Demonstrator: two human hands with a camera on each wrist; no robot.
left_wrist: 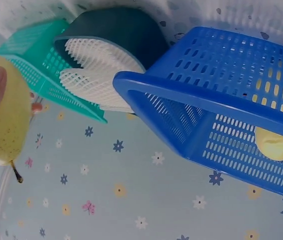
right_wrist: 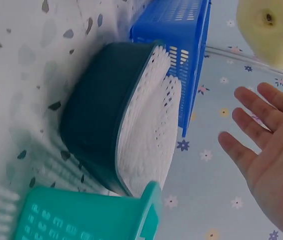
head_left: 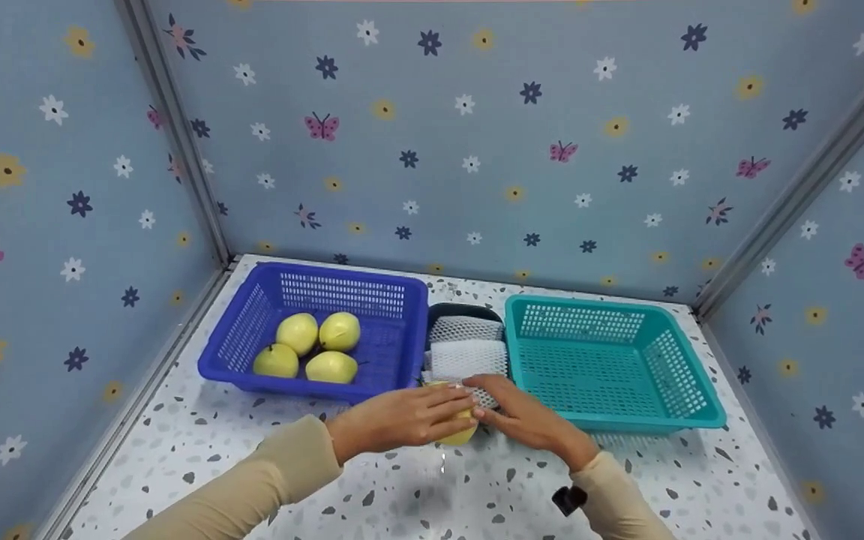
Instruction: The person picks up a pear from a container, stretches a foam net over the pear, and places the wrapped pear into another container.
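A yellow pear (head_left: 459, 430) is in my left hand (head_left: 402, 417), its fingers and thumb round the fruit. In the left wrist view the pear (left_wrist: 5, 112) shows its dark stem pointing down. My right hand (head_left: 528, 418) is just right of the pear. The right wrist view shows that right hand (right_wrist: 274, 142) with its fingers spread and nothing held, apart from the pear (right_wrist: 271, 32). Beyond the hands, white foam net sleeves (head_left: 468, 358) fill a dark green container (right_wrist: 94, 115).
To the left, a blue basket (head_left: 211, 367) holds several yellow pears (head_left: 331, 367). On the right stands a teal basket (head_left: 694, 367). Both sit on a speckled white table (head_left: 402, 502), with flower-patterned panels (head_left: 469, 135) behind and at the sides.
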